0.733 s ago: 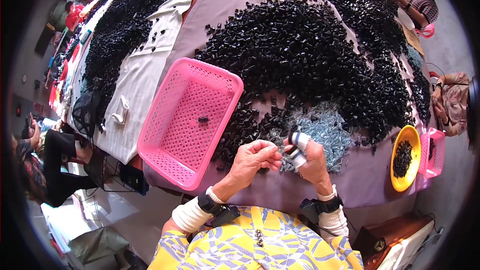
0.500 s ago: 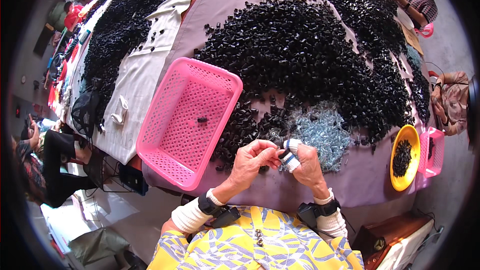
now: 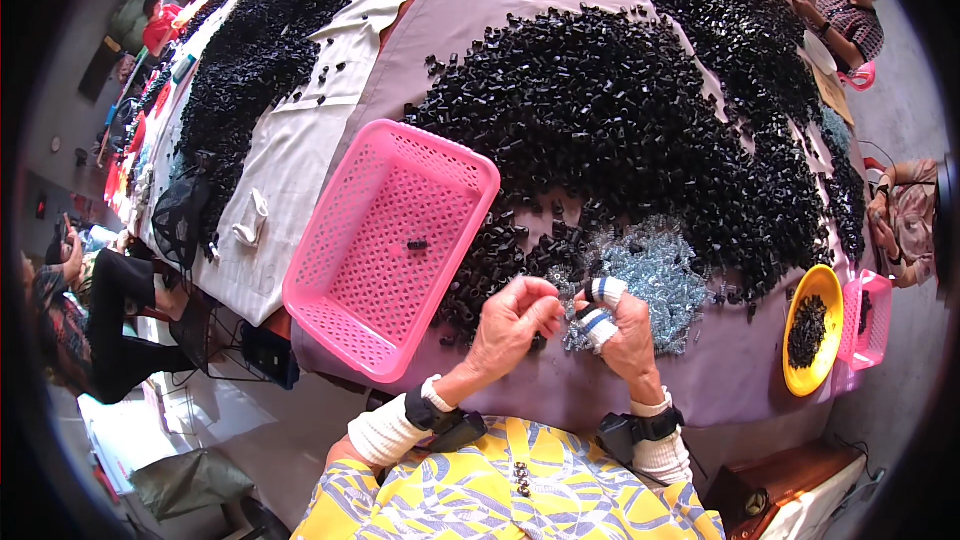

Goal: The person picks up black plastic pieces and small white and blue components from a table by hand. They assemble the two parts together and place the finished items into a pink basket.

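Left hand point(image 3: 515, 325), right hand point(image 3: 628, 335): grip pinched, contents unclear; black pieces point(image 3: 600, 110) on lilac tablecloth point(image 3: 740, 360); grey floor point(image 3: 310, 410).

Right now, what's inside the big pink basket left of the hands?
One small black piece lies on the perforated floor of the pink basket. The patch of floor directly beneath that piece is covered, so I can't see it.

1 left hand point(image 3: 512, 328) and 1 right hand point(image 3: 628, 338), the latter with 2 striped finger sleeves point(image 3: 606, 289); 2 black wrist devices point(image 3: 658, 426); 1 large pink basket point(image 3: 365, 285) with 1 black piece point(image 3: 417, 244) inside; 1 small pink basket point(image 3: 879, 335); 1 yellow bowl point(image 3: 808, 382); 1 heap of pale-blue pieces point(image 3: 655, 285), and loose black pieces point(image 3: 590, 110) on the tables, both too many to count; at least 4 other people point(image 3: 848, 25).
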A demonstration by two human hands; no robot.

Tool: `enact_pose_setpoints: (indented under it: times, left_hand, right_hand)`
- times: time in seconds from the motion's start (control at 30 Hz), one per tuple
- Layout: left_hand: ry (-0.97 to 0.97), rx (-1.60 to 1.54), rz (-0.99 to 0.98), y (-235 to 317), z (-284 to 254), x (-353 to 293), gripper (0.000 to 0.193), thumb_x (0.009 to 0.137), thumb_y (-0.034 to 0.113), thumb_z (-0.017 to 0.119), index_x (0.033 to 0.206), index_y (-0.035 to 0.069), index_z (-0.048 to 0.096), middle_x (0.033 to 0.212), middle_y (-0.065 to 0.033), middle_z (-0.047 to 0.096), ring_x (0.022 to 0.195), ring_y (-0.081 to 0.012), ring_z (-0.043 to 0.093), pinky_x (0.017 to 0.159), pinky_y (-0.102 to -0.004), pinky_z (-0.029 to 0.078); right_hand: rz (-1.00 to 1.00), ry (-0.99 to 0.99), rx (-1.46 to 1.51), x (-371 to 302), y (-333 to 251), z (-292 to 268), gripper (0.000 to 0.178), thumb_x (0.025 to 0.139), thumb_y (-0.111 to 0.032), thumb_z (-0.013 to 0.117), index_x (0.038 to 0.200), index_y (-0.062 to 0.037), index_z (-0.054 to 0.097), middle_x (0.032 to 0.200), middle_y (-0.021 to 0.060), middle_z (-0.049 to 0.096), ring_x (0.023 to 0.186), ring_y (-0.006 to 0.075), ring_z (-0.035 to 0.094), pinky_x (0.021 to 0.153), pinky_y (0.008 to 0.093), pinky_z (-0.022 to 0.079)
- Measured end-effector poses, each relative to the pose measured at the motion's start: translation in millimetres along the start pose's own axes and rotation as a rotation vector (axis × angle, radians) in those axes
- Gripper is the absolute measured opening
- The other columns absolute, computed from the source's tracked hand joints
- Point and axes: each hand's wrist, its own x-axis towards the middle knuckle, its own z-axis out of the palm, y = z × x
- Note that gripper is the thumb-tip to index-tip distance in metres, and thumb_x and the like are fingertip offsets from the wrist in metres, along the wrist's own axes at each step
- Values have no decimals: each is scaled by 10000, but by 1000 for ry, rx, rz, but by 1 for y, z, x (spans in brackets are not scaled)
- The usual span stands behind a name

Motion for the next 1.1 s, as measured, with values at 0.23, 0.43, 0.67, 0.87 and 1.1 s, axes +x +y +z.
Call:
enact_pose_setpoints:
  times: [0.23,0.43,0.67,0.87,1.1]
  left_hand:
    - [257,780,468,16,-29,19,161,873,68,662,1027,24,651,875,-55,661,691,-119,616,600,-249,498]
    - [194,1275,545,9,-8,40,225,758,118,726,956,51,643,922,-102,579,926,-296,534,809,-393,459]
    - [205,1343,576,-10,-14,56,207,708,127,740,867,56,628,899,-101,566,916,-306,521,792,-418,451]
    - [10,295,117,5,-22,34,128,894,74,680,995,27,616,941,-12,665,824,-48,616,710,-190,494]
    - [-82,57,134,19,-21,10,170,887,42,677,1037,15,603,930,12,625,864,-44,595,790,-194,498]
  right_hand:
    - [-72,42,-133,11,-5,-15,122,788,-12,644,907,9,631,795,97,652,697,191,629,667,292,508]
    - [-158,-2,-213,13,-4,-12,144,776,-3,658,914,22,629,834,136,669,756,246,681,691,325,537]
    - [-192,-4,-208,11,-1,-13,158,777,-10,661,925,30,625,846,140,676,762,258,684,699,329,539]
    - [-193,17,-156,16,-10,-12,155,779,2,654,930,17,625,854,123,685,762,232,681,705,313,535]
    - [-207,6,-46,20,-29,0,204,778,6,665,980,6,635,886,116,692,807,226,696,722,326,550]
